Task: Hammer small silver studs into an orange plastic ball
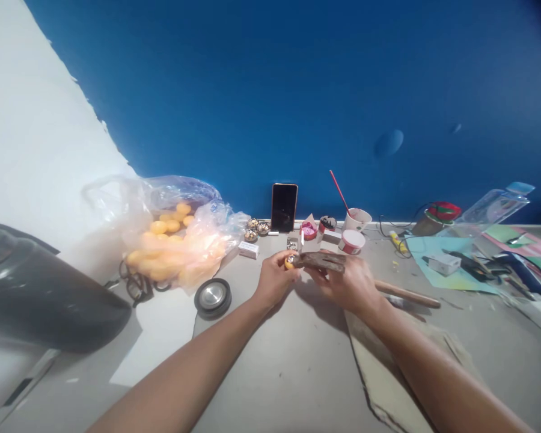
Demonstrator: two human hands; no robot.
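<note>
My left hand (pixel 272 278) is closed, its fingertips pinching a small yellow ball (pixel 289 263) with a shiny patch on top. Gripped in my right hand (pixel 349 285) is a claw hammer (pixel 322 260). Its wooden handle (pixel 410 294) sticks out to the right behind the wrist. One end of the hammer's metal head is at the ball; whether the two touch I cannot tell. Just behind the ball lies a small silvery item (pixel 292 243), partly covered by my fingers.
A plastic bag of yellow balls (pixel 171 240) lies left, beside a round black lid (pixel 213 297). A phone (pixel 284 207) leans on the blue wall. Paint tubs (pixel 352 242) and a cup with a red stick (pixel 357 219) stand behind my right hand. A board (pixel 388 379) lies under my right forearm.
</note>
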